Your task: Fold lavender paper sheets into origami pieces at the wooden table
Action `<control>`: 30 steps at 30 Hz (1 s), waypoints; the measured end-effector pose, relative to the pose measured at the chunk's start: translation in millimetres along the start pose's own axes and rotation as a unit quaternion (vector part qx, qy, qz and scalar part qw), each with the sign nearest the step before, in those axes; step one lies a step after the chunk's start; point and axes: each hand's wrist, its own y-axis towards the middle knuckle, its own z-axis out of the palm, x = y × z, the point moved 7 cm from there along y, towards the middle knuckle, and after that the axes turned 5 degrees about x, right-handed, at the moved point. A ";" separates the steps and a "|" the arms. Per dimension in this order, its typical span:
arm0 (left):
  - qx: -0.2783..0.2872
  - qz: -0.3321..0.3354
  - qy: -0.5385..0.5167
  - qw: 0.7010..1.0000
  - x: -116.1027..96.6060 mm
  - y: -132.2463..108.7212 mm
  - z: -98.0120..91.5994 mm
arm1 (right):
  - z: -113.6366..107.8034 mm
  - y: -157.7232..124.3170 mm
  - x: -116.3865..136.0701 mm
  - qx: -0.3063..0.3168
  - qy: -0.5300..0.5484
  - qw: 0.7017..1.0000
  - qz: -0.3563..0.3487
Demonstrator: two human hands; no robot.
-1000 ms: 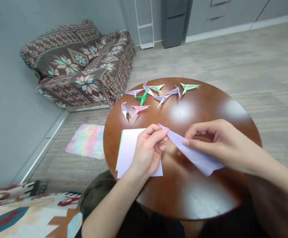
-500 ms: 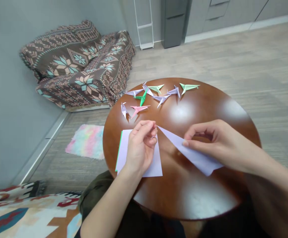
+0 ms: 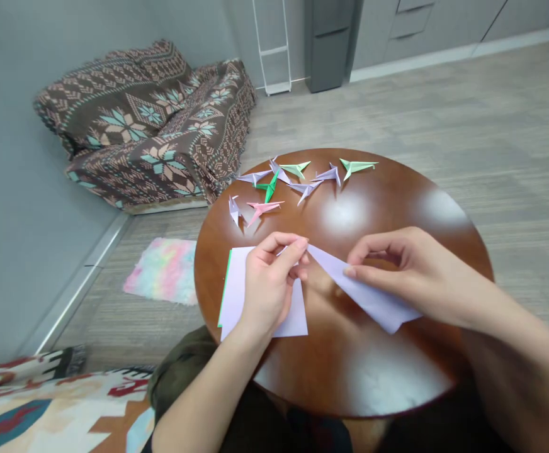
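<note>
A folded sheet of lavender origami paper (image 3: 373, 299), long and pointed, slants between my hands above the table. My right hand (image 3: 404, 270) pinches its upper edge between thumb and forefinger. At the paper's narrow tip, my left hand (image 3: 274, 277) is closed with thumb and forefinger together on the point. Beneath my left hand lies a stack of square paper sheets (image 3: 234, 289), lavender on top with a green edge showing at the left. The paper's lower right part is partly hidden behind my right hand.
Several folded paper cranes stand toward the far side of the round brown table (image 3: 420, 220), among them a pink crane (image 3: 262, 211), a green crane (image 3: 269, 187) and a pale green crane (image 3: 356, 167). Beyond are a patterned covered sofa (image 3: 161, 132) and a fluffy rug (image 3: 164, 270).
My left hand has moved slightly right, and its thumb and forefinger have closed on the paper's tip. My right hand keeps its pinch. The view has shifted a little.
</note>
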 end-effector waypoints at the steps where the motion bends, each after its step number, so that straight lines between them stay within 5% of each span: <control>1: 0.016 -0.010 0.008 1.000 2.0 -0.4 2.1 | -0.6 0.3 -0.5 -0.001 0.000 1.000 -0.002; 6: 0.130 -0.097 0.096 0.982 17.6 -7.5 19.0 | -4.8 1.3 0.8 -0.017 -0.014 0.999 -0.032; 20: 0.090 -0.083 0.147 0.982 8.5 -9.1 18.5 | -6.9 -2.7 6.5 -0.025 -0.021 0.999 -0.017; 30: 0.131 -0.071 0.148 0.978 9.8 -10.4 24.7 | -10.1 -1.5 5.2 -0.032 -0.022 0.999 -0.019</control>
